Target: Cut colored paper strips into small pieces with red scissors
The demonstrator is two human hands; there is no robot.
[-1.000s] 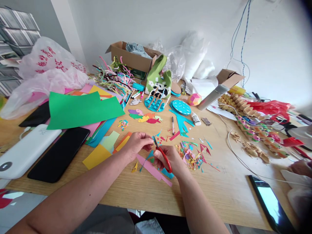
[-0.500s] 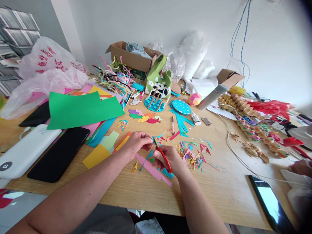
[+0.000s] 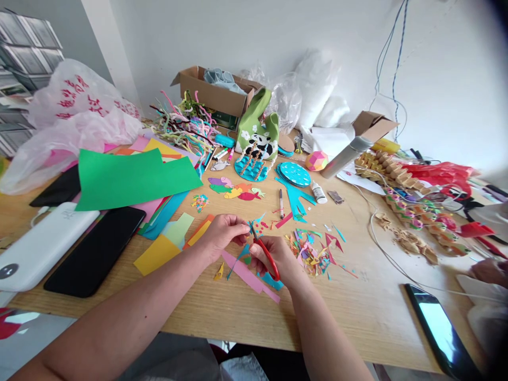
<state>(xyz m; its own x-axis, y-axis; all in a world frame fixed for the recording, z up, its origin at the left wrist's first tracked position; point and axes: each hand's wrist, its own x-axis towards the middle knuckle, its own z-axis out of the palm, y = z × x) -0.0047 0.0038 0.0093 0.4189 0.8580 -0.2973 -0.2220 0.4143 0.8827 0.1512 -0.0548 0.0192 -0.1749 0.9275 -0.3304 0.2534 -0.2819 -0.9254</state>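
Note:
Red-handled scissors (image 3: 268,258) are held in my right hand (image 3: 273,253), their blades pointing up and left toward my other hand. My left hand (image 3: 229,233) is pinched just left of the blade tips, on what looks like a small piece of blue paper (image 3: 251,226); the fingers mostly hide it. Beneath my hands lie a pink paper strip (image 3: 248,276) and blue scraps. To the right is a heap of colourful paper clippings (image 3: 311,254). Paper fish (image 3: 236,190) in several colours lie beyond my hands, beside a small pile of tiny paper bits (image 3: 200,202).
Green paper (image 3: 135,182) tops a stack of coloured sheets on the left, near a black phone (image 3: 97,251) and white power bank (image 3: 43,248). Blue discs (image 3: 294,174), a glue bottle (image 3: 318,193) and a pen (image 3: 281,203) lie ahead. Another person's hand (image 3: 490,272) appears at far right, by a lit phone (image 3: 438,328).

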